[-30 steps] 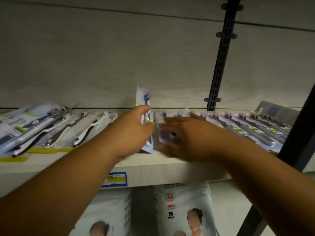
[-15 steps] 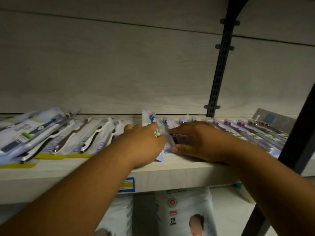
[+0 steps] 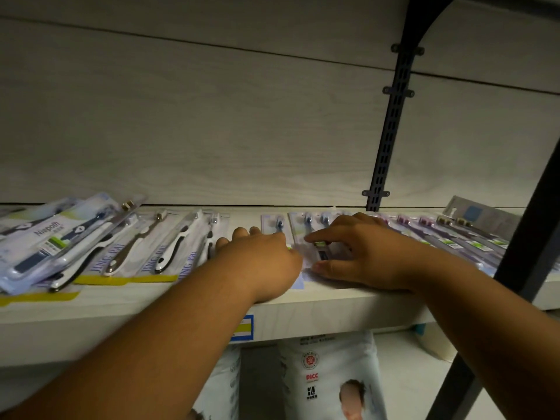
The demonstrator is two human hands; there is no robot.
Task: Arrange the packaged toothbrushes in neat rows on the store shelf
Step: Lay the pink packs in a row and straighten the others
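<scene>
Hands low on the shelf (image 3: 151,310), both of them flat down in the middle of the display. The left hand (image 3: 257,262) lies palm-down with its fingers stretched forward, pressing on a pale blue toothbrush pack (image 3: 277,224) whose dark brush head pokes out beyond the knuckles. Right beside it, touching or nearly so, the right hand (image 3: 366,253) spreads over the neighbouring two-brush pack (image 3: 315,222), index finger straight and pointing left across the card, thumb along the pack's front edge near the shelf lip. Neither hand is curled round anything, though the thumb may be tucked just under the card; the light is too dim to be sure.

To the left, a row of white-handled toothbrush packs (image 3: 169,247) fans out at a slant, yellow card ends toward the front. Further left sits a loose, overlapping pile of blue-and-white packs (image 3: 51,237), tilted and untidy. To the right, behind the right wrist, a row of purple toothbrush packs (image 3: 439,234) runs side by side toward the corner.

A blue and yellow price label (image 3: 247,327) is on the shelf's front edge, partly hidden by the left forearm. A black slotted rail (image 3: 391,131) climbs the back wall, and white printed bags (image 3: 330,380) stand below the shelf.
</scene>
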